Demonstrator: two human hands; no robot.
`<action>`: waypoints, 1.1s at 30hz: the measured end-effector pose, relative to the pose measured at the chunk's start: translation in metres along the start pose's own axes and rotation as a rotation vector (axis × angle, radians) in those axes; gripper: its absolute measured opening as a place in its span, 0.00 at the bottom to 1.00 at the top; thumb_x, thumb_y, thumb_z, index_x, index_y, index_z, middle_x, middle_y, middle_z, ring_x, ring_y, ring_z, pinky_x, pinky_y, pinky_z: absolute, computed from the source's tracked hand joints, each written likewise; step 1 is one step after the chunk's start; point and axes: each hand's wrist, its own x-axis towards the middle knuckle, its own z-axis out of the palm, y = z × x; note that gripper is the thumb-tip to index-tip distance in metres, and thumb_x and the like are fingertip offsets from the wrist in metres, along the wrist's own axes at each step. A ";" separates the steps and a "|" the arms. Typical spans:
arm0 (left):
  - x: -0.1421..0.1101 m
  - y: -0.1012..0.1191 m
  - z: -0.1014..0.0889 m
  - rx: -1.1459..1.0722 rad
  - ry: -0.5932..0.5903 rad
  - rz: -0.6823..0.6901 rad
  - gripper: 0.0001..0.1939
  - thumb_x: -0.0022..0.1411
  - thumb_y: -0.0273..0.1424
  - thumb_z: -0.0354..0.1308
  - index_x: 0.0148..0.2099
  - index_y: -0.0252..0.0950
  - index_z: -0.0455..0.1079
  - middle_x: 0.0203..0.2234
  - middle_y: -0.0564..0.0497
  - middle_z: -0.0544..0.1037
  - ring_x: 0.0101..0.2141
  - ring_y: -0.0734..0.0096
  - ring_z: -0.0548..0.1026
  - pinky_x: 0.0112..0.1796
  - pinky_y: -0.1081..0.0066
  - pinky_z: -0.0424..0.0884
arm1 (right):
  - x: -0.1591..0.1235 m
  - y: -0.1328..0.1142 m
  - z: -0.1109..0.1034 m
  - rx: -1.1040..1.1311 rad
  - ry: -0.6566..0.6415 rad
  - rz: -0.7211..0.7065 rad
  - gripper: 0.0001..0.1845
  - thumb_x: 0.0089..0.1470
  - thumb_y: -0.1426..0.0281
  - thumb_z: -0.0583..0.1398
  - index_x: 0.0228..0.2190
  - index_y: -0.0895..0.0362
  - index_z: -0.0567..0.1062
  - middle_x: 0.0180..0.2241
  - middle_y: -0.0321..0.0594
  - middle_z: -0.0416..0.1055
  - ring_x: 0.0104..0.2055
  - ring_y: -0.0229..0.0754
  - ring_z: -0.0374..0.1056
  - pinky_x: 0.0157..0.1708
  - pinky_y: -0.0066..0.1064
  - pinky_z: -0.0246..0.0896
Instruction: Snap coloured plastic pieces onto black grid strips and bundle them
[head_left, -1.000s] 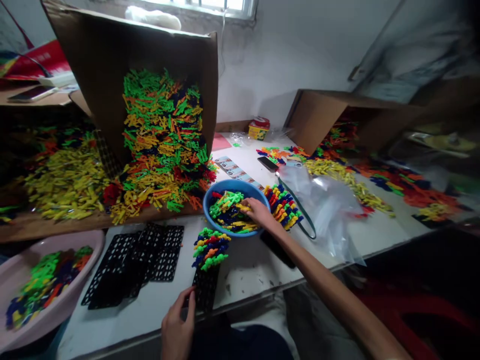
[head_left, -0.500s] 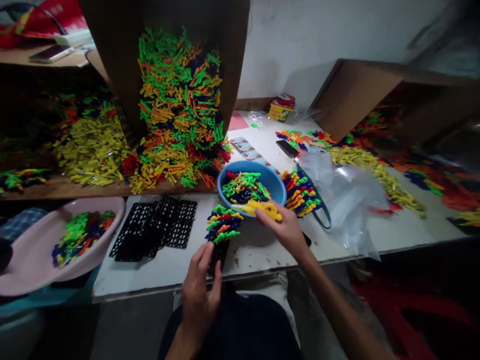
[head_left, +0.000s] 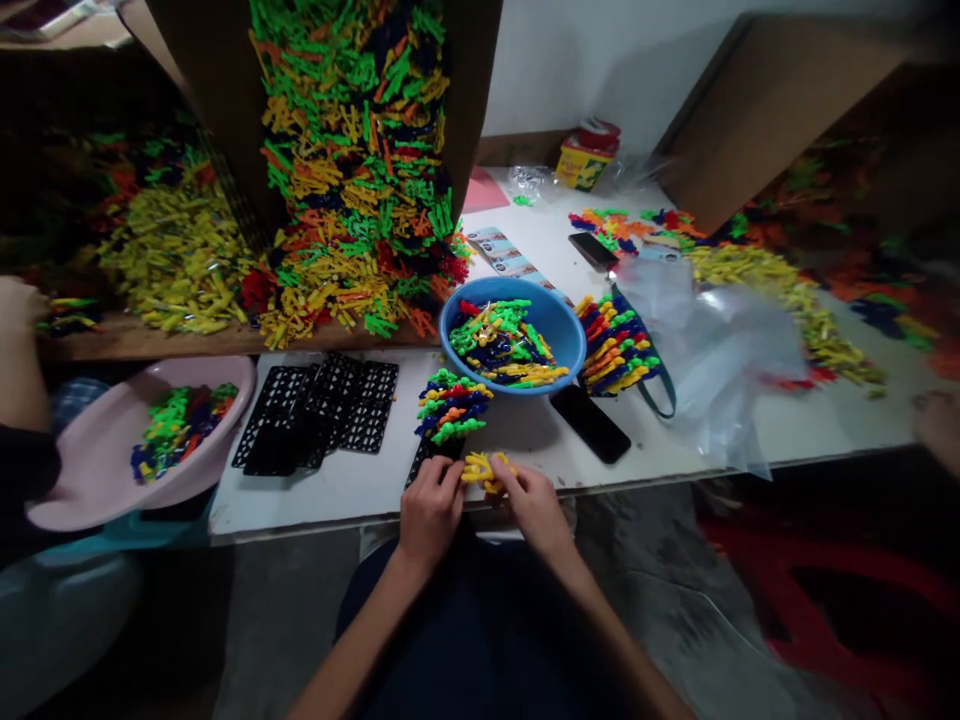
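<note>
Right hand [head_left: 541, 508] pinches yellow figures [head_left: 478, 469] over the counter's [head_left: 517, 432] front edge; left hand [head_left: 430, 510] meets their end, grip unclear, apparently steadying. Blue bowl [head_left: 568, 328] stands close, presumably for reach.

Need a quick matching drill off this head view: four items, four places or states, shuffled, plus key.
Column 1
1. Pink tub
2. Right hand
3. Black grids
4. Red-lidded container

Column 2
A. Near the wall, at the back
B. Overlapping on the white table
C. At the table's left end, with mixed-colour pieces inside
D. Fingertips on yellow pieces

Pairs: 1-C, 2-D, 3-B, 4-A
</note>
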 end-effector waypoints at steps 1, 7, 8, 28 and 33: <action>0.002 -0.002 0.005 0.004 -0.013 -0.040 0.12 0.67 0.27 0.51 0.49 0.38 0.74 0.40 0.47 0.78 0.40 0.67 0.76 0.39 0.73 0.72 | 0.003 -0.001 0.000 -0.008 0.027 -0.056 0.26 0.58 0.47 0.55 0.28 0.57 0.75 0.24 0.38 0.73 0.27 0.41 0.70 0.27 0.29 0.65; 0.019 -0.007 0.020 0.047 -0.134 -0.202 0.14 0.65 0.29 0.54 0.51 0.38 0.75 0.41 0.45 0.80 0.33 0.67 0.78 0.32 0.74 0.69 | 0.016 0.007 -0.006 -0.090 0.008 -0.563 0.21 0.61 0.61 0.60 0.54 0.51 0.70 0.39 0.40 0.74 0.37 0.40 0.72 0.41 0.32 0.71; 0.021 -0.007 0.021 0.056 -0.154 -0.215 0.14 0.64 0.29 0.55 0.51 0.39 0.75 0.41 0.45 0.81 0.32 0.67 0.78 0.32 0.73 0.68 | 0.018 0.009 -0.007 -0.136 -0.011 -0.631 0.20 0.62 0.63 0.59 0.55 0.50 0.71 0.39 0.40 0.74 0.37 0.40 0.72 0.42 0.33 0.71; 0.021 -0.020 0.033 0.082 -0.114 -0.213 0.12 0.62 0.30 0.56 0.45 0.36 0.77 0.30 0.45 0.82 0.33 0.62 0.77 0.40 0.68 0.71 | 0.038 0.019 0.000 -0.284 0.154 -0.894 0.19 0.61 0.72 0.59 0.52 0.45 0.76 0.43 0.42 0.73 0.47 0.46 0.68 0.46 0.41 0.70; 0.021 -0.015 0.034 0.152 -0.148 -0.315 0.13 0.64 0.33 0.53 0.45 0.36 0.77 0.26 0.45 0.81 0.32 0.61 0.78 0.37 0.67 0.69 | 0.043 0.021 0.005 -0.312 0.203 -0.907 0.17 0.61 0.72 0.59 0.51 0.46 0.77 0.41 0.42 0.75 0.47 0.46 0.68 0.48 0.43 0.68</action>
